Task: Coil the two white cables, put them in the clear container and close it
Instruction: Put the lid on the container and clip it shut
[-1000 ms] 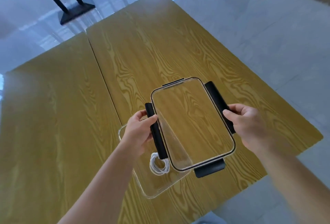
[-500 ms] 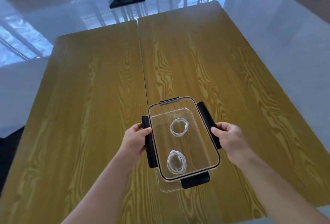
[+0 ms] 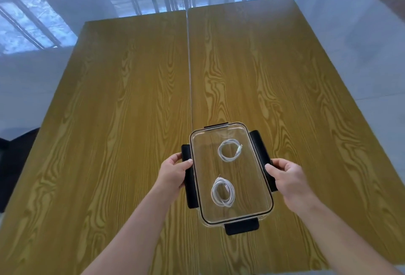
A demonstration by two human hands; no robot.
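Glossy pale floor surrounds the wooden tabletop (image 3: pixel 135 121). Near its front edge the clear container (image 3: pixel 232 220) holds both coiled cables (image 3: pixel 229 150) under its lid (image 3: pixel 247 182). Left hand (image 3: pixel 173 173) and right hand (image 3: pixel 289 178) curl fingers around the black side latches (image 3: pixel 259 145), likely steadying the lid for clipping shut.

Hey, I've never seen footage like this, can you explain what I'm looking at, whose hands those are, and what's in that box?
There is no machine here. A person wears a camera on their head, so you look down at their own two arms. On the wooden table sits a clear container with two coiled white cables, the far coil and the near coil, inside. A clear lid with black latch flaps lies over it. The left hand grips the left flap, the right hand the right flap. The flap on the near end is untouched.
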